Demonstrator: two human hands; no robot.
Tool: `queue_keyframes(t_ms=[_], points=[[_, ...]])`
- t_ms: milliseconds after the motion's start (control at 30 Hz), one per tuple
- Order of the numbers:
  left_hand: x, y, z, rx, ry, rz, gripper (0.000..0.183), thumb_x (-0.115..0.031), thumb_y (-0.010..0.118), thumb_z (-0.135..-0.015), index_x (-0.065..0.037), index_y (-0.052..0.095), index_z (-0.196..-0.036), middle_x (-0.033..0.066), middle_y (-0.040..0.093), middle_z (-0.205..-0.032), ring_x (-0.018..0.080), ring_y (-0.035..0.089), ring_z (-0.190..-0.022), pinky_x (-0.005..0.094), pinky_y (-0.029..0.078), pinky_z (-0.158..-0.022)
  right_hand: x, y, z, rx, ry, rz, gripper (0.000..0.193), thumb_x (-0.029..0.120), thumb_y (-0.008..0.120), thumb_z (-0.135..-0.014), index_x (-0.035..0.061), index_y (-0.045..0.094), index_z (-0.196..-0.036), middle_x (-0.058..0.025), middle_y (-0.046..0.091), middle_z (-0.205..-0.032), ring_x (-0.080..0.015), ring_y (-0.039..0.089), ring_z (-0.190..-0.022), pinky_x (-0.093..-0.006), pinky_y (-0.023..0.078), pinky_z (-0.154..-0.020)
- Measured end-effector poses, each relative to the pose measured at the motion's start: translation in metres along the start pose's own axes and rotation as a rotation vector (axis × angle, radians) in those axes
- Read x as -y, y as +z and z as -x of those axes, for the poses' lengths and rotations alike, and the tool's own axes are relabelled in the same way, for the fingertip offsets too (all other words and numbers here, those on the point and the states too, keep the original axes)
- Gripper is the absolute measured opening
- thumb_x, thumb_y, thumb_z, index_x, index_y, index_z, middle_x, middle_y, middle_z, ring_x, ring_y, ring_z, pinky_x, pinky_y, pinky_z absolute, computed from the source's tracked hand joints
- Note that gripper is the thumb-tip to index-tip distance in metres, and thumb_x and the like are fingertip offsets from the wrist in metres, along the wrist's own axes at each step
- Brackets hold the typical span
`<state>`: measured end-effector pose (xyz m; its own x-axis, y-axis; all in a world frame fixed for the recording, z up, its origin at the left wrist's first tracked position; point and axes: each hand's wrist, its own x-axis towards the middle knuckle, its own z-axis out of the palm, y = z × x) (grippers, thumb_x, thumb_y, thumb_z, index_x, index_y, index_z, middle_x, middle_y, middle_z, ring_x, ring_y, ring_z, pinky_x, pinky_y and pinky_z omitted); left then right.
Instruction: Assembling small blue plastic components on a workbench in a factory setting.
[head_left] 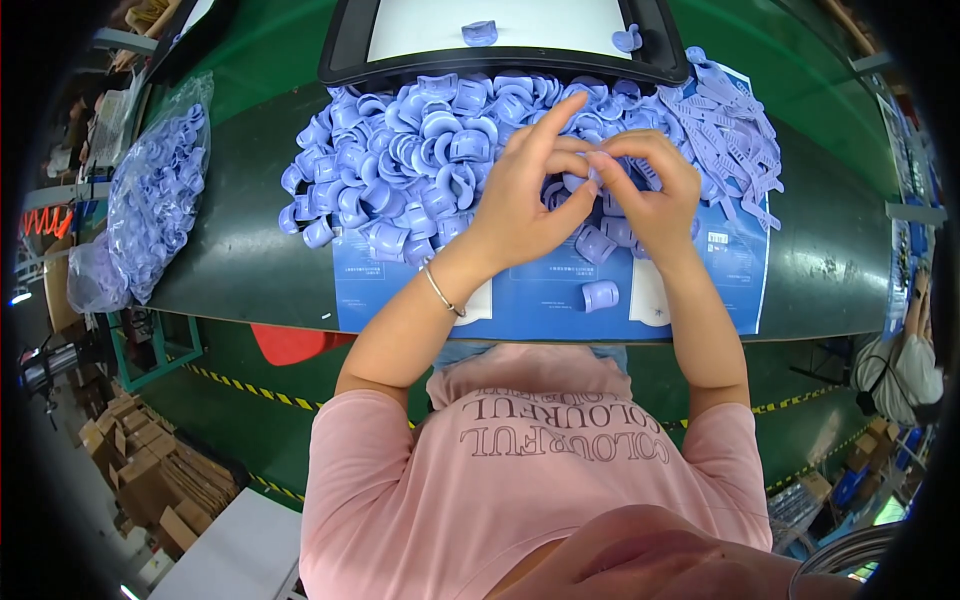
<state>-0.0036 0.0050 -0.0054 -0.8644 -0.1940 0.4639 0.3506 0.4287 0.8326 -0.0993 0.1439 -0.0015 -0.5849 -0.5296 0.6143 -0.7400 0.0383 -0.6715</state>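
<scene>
Over the pile of curved lavender plastic pieces [470, 145], my two hands meet in front of me. My left hand [530, 195] pinches a small lavender plastic piece [576, 181] between thumb and fingers, its index finger stretched up and away. On the other side of that piece, my right hand [655, 190] closes with thumb and index finger. Fingers cover most of the held piece, so its exact shape is hidden. Just below the hands, a single curved lavender piece [600, 295] lies apart on the blue printed sheet [540, 315].
Flat lavender strips [728, 135] are heaped right of the pile. Behind it stands a black-rimmed tray [500, 62] with a white bottom and a couple of lavender pieces. A clear bag [160, 190] of lavender parts rests at the left of the dark table [250, 220].
</scene>
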Motion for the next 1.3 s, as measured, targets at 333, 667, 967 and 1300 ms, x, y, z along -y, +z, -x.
queue_keyframes(t_ms=[333, 667, 967, 1300], points=[[0.000, -0.004, -0.001, 0.051, -0.182, 0.263, 0.069, -0.004, 0.063, -0.078, 0.002, 0.034, -0.139, 0.0011, 0.070, -0.086, 0.0145, 0.062, -0.101, 0.0397, 0.033, -0.104, 0.006, 0.003, -0.002, -0.027, 0.018, 0.030, 0.011, 0.002, 0.072, -0.076, 0.0001, 0.061, -0.076, -0.0060, 0.060, -0.074, -0.0162, 0.055, -0.068, -0.0272, 0.042, -0.061], [-0.002, -0.002, -0.003, -0.011, 0.057, -0.174, 0.066, -0.004, 0.057, -0.072, -0.014, 0.045, -0.135, -0.0037, 0.066, -0.074, 0.0170, 0.063, -0.099, 0.0526, 0.014, -0.108, 0.002, -0.002, -0.004, 0.098, 0.160, -0.021, 0.011, 0.008, 0.069, -0.079, 0.0013, 0.059, -0.078, -0.0059, 0.056, -0.073, -0.0168, 0.052, -0.070, -0.0265, 0.040, -0.066], [-0.001, -0.003, -0.001, -0.017, 0.008, -0.280, 0.076, -0.006, 0.059, -0.079, -0.001, 0.020, -0.143, -0.0020, 0.068, -0.086, 0.0172, 0.057, -0.112, 0.0524, 0.006, -0.109, 0.005, -0.002, -0.004, 0.126, -0.037, 0.180, 0.007, 0.008, 0.067, -0.079, 0.0039, 0.064, -0.083, -0.0069, 0.064, -0.081, -0.0237, 0.059, -0.079, -0.0339, 0.041, -0.078], [0.004, -0.001, -0.006, -0.004, 0.199, -0.480, 0.066, -0.008, 0.061, -0.083, -0.014, 0.035, -0.143, -0.0016, 0.064, -0.079, 0.0187, 0.058, -0.102, 0.0579, 0.010, -0.105, -0.008, -0.003, -0.006, 0.125, -0.089, 0.288, 0.006, 0.008, 0.066, -0.080, 0.0052, 0.064, -0.084, -0.0060, 0.063, -0.081, -0.0238, 0.059, -0.081, -0.0365, 0.039, -0.082]])
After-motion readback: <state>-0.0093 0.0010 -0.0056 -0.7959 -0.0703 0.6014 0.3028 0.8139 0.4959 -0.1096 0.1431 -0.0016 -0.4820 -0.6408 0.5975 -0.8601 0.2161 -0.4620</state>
